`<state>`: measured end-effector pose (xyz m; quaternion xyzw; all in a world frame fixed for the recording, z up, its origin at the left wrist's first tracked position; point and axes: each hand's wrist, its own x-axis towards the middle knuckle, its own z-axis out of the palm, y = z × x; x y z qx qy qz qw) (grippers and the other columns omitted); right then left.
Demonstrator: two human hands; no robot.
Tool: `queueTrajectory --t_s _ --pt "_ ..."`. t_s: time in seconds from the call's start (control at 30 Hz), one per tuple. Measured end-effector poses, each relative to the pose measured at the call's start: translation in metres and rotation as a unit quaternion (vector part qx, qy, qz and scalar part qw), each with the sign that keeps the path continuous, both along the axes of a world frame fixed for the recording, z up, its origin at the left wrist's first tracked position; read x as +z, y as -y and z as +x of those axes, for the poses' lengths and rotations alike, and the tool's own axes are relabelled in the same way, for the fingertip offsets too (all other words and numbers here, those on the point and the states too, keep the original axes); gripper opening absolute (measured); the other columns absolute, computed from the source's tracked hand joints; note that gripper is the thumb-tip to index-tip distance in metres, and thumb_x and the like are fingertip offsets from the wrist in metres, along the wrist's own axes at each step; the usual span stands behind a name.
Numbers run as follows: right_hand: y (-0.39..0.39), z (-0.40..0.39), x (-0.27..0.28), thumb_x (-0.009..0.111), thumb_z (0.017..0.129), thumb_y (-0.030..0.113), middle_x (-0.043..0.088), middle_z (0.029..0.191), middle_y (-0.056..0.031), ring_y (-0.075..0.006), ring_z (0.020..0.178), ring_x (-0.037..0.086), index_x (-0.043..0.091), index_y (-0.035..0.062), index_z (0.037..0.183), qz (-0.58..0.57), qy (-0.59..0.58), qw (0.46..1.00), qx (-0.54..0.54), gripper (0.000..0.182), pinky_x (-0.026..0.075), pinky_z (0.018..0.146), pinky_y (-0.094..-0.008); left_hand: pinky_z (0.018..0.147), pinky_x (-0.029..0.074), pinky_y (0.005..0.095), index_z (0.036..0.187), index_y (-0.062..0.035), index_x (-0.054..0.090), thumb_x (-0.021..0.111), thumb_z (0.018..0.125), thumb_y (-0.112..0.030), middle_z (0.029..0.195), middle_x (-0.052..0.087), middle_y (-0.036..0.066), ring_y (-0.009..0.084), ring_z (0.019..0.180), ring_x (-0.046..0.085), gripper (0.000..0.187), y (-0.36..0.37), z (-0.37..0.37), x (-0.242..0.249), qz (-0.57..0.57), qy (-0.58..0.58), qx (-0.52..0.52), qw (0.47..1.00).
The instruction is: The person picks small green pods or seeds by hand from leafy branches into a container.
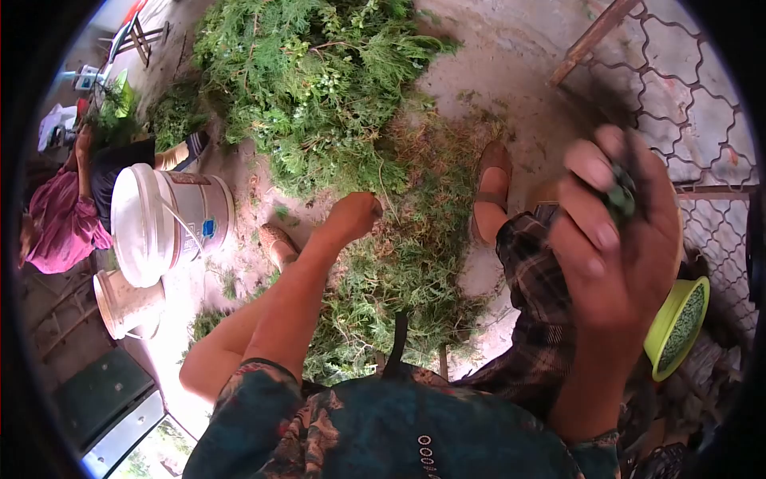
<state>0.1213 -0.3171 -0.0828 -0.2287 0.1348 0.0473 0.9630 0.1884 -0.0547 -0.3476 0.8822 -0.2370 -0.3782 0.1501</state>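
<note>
My left hand (357, 217) is closed above the pile of cut green branches (319, 88), near a thin pale twig; what its fingers hold, if anything, is too small to name. Raised on the right, close to the camera, my right hand (610, 231) has its fingers curled round a small dark green bit of plant (621, 194). More loose greenery (383, 295) lies on the ground between my feet. To the right, partly behind my right hand, a yellow-green basin (662, 331) holds many small green pieces.
A white lidded bucket (144, 223) stands at the left, with a smaller pale bucket (120, 303) beside it. Beyond them sits another person in a pink top (68, 219). A metal lattice (686, 88) runs along the right, with a wooden bar (594, 40) near it.
</note>
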Motion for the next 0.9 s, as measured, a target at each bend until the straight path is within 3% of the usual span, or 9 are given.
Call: queueTrajectory --t_s 0.07,0.27,0.4,0.47,0.6,0.67,0.8,0.87,0.9 --pt "0.011 -0.005 -0.001 0.028 0.098 0.026 0.042 0.079 -0.0083 -0.0144 0.046 0.036 0.039 0.0056 0.090 0.010 0.018 0.999 0.025 0.024 0.033 0.040 -0.0287 0.070 0.049 0.0427 0.089 -0.0081 0.065 0.054 0.082 -0.011 0.085 0.063 0.015 0.0357 0.080 0.060 0.013 -0.004 0.001 -0.039 -0.087 0.134 0.118 0.980" --pt "0.008 -0.003 0.012 0.023 0.099 0.030 0.041 0.076 -0.0080 -0.0155 0.044 0.035 0.031 0.0110 0.088 -0.007 -0.019 1.000 -0.003 0.023 0.032 0.039 -0.0312 0.067 0.050 0.0431 0.095 -0.0098 0.063 0.055 0.080 -0.010 0.087 0.063 0.016 0.0341 0.078 0.061 0.017 0.056 0.054 -0.112 -0.164 0.278 0.238 0.916" --pt "0.008 -0.001 0.008 0.022 0.099 0.030 0.041 0.074 -0.0081 -0.0165 0.044 0.036 0.032 0.0106 0.088 -0.041 -0.041 0.998 -0.016 0.024 0.033 0.039 -0.0324 0.066 0.051 0.0416 0.095 -0.0105 0.063 0.057 0.078 -0.008 0.087 0.063 0.016 0.0331 0.077 0.062 0.018 0.076 0.079 -0.139 -0.038 0.292 0.248 0.923" --pt "0.008 -0.004 0.001 0.023 0.099 0.030 0.043 0.074 -0.0084 -0.0163 0.045 0.036 0.033 0.0097 0.089 -0.046 -0.036 0.998 -0.010 0.025 0.033 0.039 -0.0323 0.067 0.051 0.0402 0.097 -0.0118 0.063 0.058 0.077 -0.008 0.088 0.064 0.016 0.0319 0.079 0.063 0.021 0.079 0.086 -0.150 0.044 0.261 0.200 0.943" --pt "0.000 -0.013 -0.030 0.032 0.095 0.043 0.055 0.083 -0.0128 -0.0125 0.049 0.047 0.051 0.0075 0.099 0.144 0.018 0.986 -0.076 0.040 0.042 0.042 -0.0247 0.066 0.051 0.0374 0.097 -0.0106 0.064 0.061 0.075 -0.009 0.090 0.064 0.017 0.0307 0.079 0.064 0.022 0.069 0.089 -0.132 0.009 0.215 0.247 0.945" --pt "-0.002 -0.003 -0.039 0.034 0.095 0.042 0.057 0.087 -0.0146 -0.0138 0.053 0.050 0.051 0.0077 0.102 0.185 0.151 0.969 -0.066 0.038 0.045 0.044 -0.0276 0.066 0.051 0.0351 0.097 -0.0075 0.064 0.063 0.073 -0.010 0.087 0.065 0.013 0.0253 0.077 0.064 0.024 0.058 0.089 -0.123 -0.211 0.115 0.403 0.883" --pt "0.010 -0.011 -0.031 0.036 0.095 0.041 0.058 0.095 -0.0197 -0.0184 0.056 0.056 0.051 0.0076 0.107 0.216 0.138 0.967 -0.002 0.039 0.048 0.044 -0.0312 0.064 0.051 0.0324 0.097 -0.0006 0.063 0.062 0.074 -0.010 0.081 0.065 0.010 0.0197 0.072 0.064 0.025 0.049 0.083 -0.104 -0.326 0.057 0.482 0.811" --pt "0.017 -0.006 0.002 0.038 0.096 0.030 0.050 0.088 -0.0054 -0.0140 0.063 0.048 0.042 0.0102 0.100 0.024 0.012 0.990 0.140 0.021 0.046 0.056 -0.0299 0.062 0.052 0.0318 0.098 0.0045 0.062 0.061 0.076 -0.009 0.076 0.064 0.009 0.0164 0.070 0.063 0.026 0.053 0.087 -0.095 -0.443 -0.161 0.567 0.676" --pt "0.018 -0.007 0.003 0.038 0.096 0.030 0.050 0.088 -0.0054 -0.0140 0.063 0.048 0.042 0.0102 0.100 0.022 0.014 0.990 0.140 0.021 0.046 0.056 -0.0299 0.062 0.052 0.0318 0.098 0.0045 0.062 0.061 0.076 -0.009 0.076 0.064 0.009 0.0164 0.070 0.063 0.026 0.060 0.092 -0.089 -0.445 -0.160 0.566 0.676"
